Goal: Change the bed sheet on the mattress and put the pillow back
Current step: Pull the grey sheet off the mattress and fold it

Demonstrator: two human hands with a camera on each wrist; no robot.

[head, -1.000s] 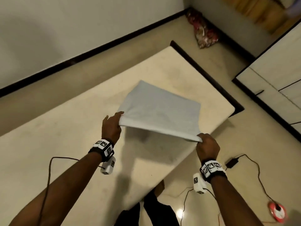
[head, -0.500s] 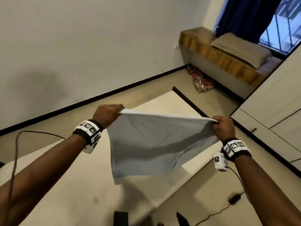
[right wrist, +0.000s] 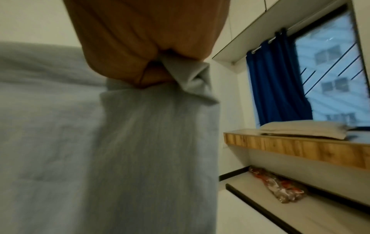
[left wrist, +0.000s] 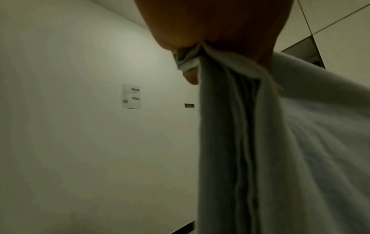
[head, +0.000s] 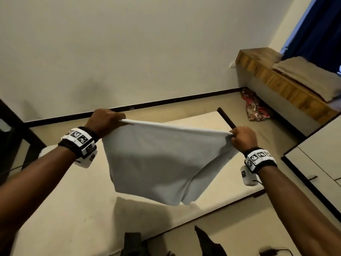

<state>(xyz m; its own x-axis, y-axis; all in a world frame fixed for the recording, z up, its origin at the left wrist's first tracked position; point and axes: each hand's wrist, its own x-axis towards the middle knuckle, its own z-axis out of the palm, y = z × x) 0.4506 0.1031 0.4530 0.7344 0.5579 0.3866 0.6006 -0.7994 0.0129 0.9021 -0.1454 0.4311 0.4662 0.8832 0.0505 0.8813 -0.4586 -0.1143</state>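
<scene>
A folded pale grey bed sheet hangs in the air above the bare cream mattress. My left hand grips its upper left corner and my right hand grips its upper right corner, fingers curled round the cloth. In the left wrist view the sheet bunches out of my fist. The right wrist view shows the sheet pinched in my fingers. A beige pillow lies on the wooden ledge under the window, also seen as the pillow from the right wrist.
A patterned bundle of cloth lies on the floor beside the bed's far corner. White wardrobe doors stand at the right. A blue curtain hangs by the window. A dark bed frame edges the mattress; a wall runs behind.
Both hands have lifted the sheet off the mattress and raised it; it now hangs down from its top edge. My head has tilted up toward the wall and window.
</scene>
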